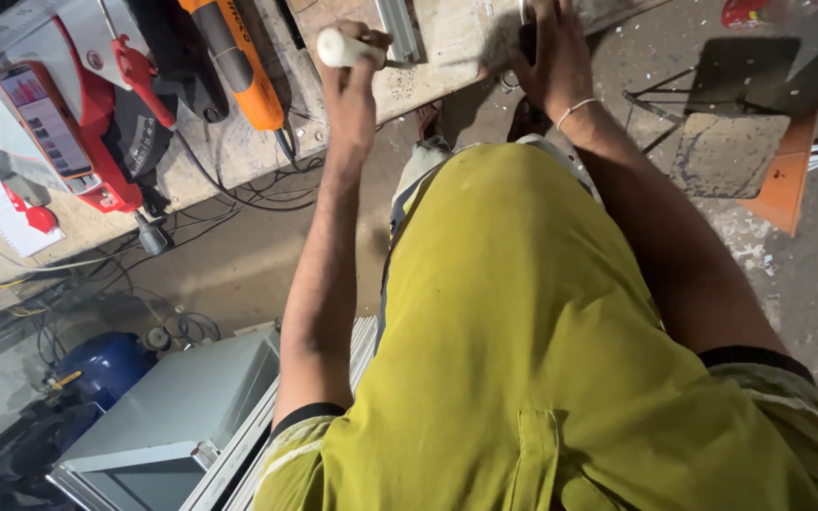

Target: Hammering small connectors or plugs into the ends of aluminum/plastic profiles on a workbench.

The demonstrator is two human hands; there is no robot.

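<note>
Left hand (357,57) clamped round a white-handled tool (338,47) over the worn wooden counter (447,47), right hand (551,57) pressed flat on something hidden, grip unclear; work looks mid-way.

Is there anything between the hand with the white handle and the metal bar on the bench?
Nothing visible. The left hand grips the white-handled tool right beside the grey metal bar on the wooden workbench. The tool's tip is too small to see. The right hand presses down farther along.
</note>
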